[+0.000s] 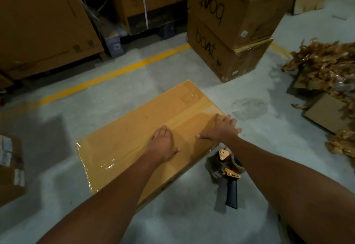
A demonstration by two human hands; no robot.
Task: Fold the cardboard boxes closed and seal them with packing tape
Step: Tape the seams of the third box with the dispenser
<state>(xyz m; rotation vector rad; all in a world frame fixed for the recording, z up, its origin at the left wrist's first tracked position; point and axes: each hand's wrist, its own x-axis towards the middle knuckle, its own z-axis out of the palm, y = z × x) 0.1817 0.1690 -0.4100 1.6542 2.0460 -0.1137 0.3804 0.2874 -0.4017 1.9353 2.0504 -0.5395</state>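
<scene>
Two grips are pressed flat on a closed cardboard box (pixel 130 128) lying on the floor (pixel 169 70): left grip (pixel 163 143) laid near the top's middle, right grip (pixel 221 128) spread at its right edge, fingers straight, nothing held. Clear tape (pixel 104 164) is seen along the seam. A tape dispenser (pixel 228 168) is left on the floor just beside the box.

— Where's our box (pixel 124 134)?
— We see it on the floor, brown, low, flaps shut, glossy tape (pixel 113 162) along its seam.
— And our tape gun (pixel 226 168)?
— Lying just beside its right edge, black handle toward us.
</scene>
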